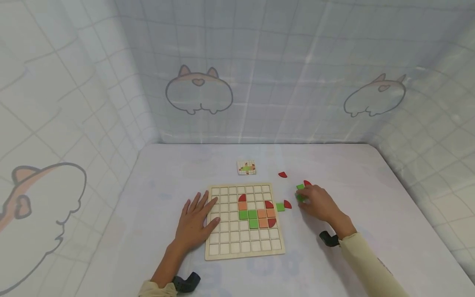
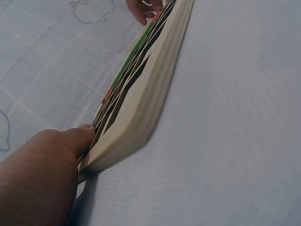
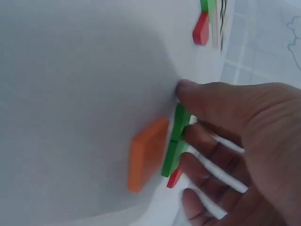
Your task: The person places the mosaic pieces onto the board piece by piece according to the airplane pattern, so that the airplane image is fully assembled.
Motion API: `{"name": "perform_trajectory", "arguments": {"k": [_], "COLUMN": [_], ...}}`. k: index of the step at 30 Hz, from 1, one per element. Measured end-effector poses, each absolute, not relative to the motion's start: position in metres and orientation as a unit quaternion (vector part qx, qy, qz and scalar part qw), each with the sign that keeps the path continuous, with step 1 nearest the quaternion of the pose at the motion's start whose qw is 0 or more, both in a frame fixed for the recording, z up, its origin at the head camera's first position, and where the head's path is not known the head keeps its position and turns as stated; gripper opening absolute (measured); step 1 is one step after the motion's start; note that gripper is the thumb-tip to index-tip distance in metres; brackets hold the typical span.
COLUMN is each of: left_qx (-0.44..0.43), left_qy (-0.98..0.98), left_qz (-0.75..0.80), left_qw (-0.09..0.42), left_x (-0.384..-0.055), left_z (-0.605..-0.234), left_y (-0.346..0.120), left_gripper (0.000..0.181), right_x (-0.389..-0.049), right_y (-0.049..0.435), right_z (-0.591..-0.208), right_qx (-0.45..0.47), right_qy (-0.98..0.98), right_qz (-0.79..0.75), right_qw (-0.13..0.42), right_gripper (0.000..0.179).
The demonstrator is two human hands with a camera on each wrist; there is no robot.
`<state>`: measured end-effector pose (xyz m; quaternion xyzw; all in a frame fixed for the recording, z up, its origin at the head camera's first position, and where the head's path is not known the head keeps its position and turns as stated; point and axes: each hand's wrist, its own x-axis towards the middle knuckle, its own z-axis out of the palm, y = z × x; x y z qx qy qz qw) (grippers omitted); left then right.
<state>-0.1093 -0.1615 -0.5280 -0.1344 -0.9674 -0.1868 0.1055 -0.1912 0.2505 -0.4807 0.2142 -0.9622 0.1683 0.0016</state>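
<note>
My left hand point(image 1: 193, 225) lies with spread fingers over the left border of a wooden grid board point(image 1: 224, 237). Its thumb point(image 2: 80, 139) rests on the board's edge in the left wrist view. Red, orange and green tiles fill some cells right of the board's middle. To the right of the board, my right hand point(image 1: 317, 202) bends over loose tiles. Thumb and index finger are at opposite edges of a green square tile point(image 3: 180, 117), pinching it. Another green tile point(image 3: 173, 157) adjoins it, with a red quarter-round tile point(image 3: 174, 177) beyond and an orange tile point(image 3: 148, 155) beside them.
A small pattern card point(image 1: 246, 168) lies behind the board. One red quarter-round tile point(image 1: 283, 175) is to the card's right. By the board's right edge lie a green tile point(image 1: 280, 207) and a red tile point(image 1: 287, 204). Fabric walls point(image 1: 267, 82) surround the table's back and sides.
</note>
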Motion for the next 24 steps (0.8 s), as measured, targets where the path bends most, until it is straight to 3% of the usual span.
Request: {"name": "perform_trajectory", "arguments": {"k": [6, 12, 18, 24], "left_qx": [-0.132, -0.131, -0.136, -0.135], "left_qy": [-0.968, -0.969, -0.967, -0.966], "left_qz": [-0.190, -0.184, -0.187, -0.192], "left_qw": [0.100, 0.102, 0.110, 0.104], "left_x": [-0.109, -0.112, -0.115, -0.112], "left_z": [-0.526, -0.527, -0.528, -0.533], "left_y": [-0.161, -0.161, -0.161, -0.161], "left_gripper": [0.067, 0.067, 0.066, 0.066], "right_x": [-0.194, -0.192, -0.183, -0.162], "right_y": [0.251, 0.246, 0.235, 0.189], "right_z": [-0.479, -0.475, -0.474, -0.478], "right_qx": [0.169, 0.140, 0.177, 0.314], "right_qy": [-0.964, -0.968, -0.973, -0.929], "right_qz": [0.198, 0.203, 0.144, 0.169], "right_qw": [-0.047, -0.052, 0.024, 0.099], "right_gripper": [0.028, 0.022, 0.030, 0.019]}}
